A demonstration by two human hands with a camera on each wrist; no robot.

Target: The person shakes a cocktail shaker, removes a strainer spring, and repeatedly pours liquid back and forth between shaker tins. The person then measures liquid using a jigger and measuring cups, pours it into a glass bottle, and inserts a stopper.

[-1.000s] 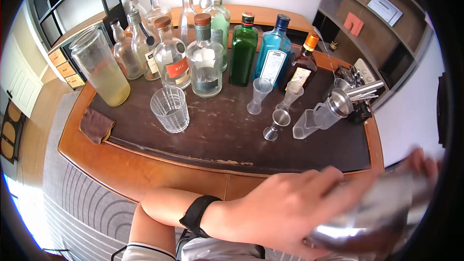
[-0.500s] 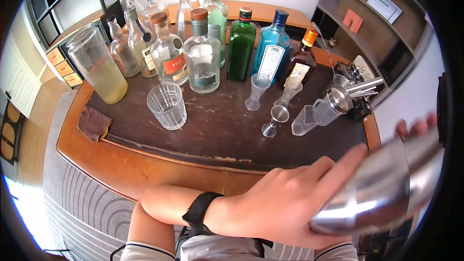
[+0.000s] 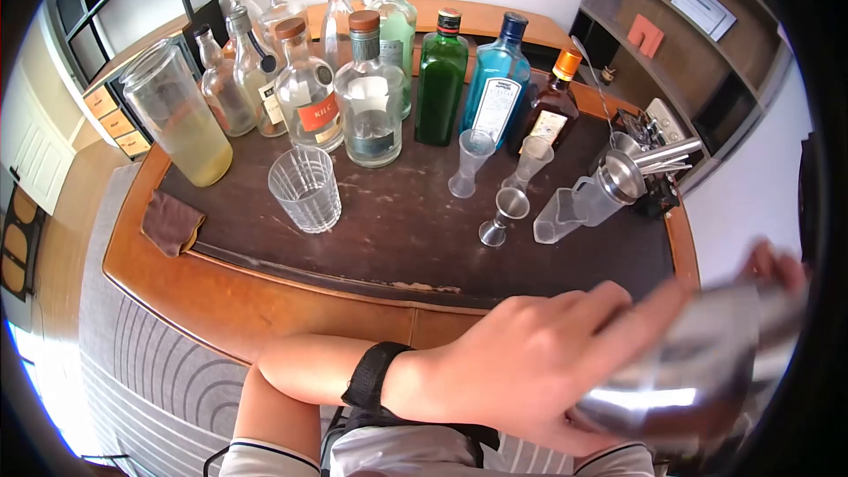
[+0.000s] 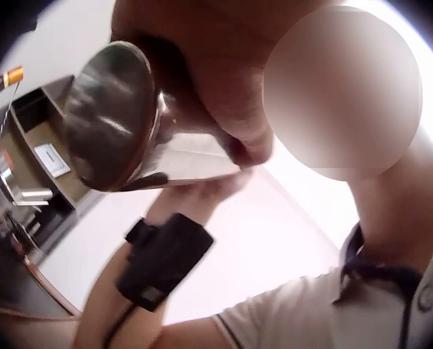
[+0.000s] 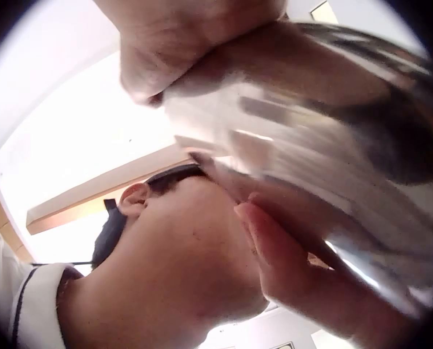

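Observation:
A shiny metal cocktail shaker point(image 3: 680, 384) is held between both hands at the lower right of the head view, tilted and blurred. My left hand point(image 3: 521, 371) grips its near end, with a black strap round the wrist. Partly cut off by the dark view edge, my right hand point(image 3: 773, 267) holds the far end. The left wrist view shows the shaker's round flat end point(image 4: 111, 116) sticking out past the gripping fingers. In the right wrist view the shaker's curved side point(image 5: 347, 123) fills the upper right, with fingers above and below it.
On the dark-topped bar stand a cut-glass tumbler point(image 3: 306, 192), a metal jigger point(image 3: 503, 216), clear jiggers point(image 3: 473, 163), several bottles point(image 3: 442, 79), a pitcher of yellowish liquid point(image 3: 190, 137) and a brown cloth point(image 3: 172, 223). A strainer point(image 3: 621, 178) rests on a clear jug at the right.
Both hands have kept hold of the shaker while moving it; it shows blurred, sharper, then blurred again. Since half a second ago, the right hand has dropped lower. The things on the bar stand unchanged.

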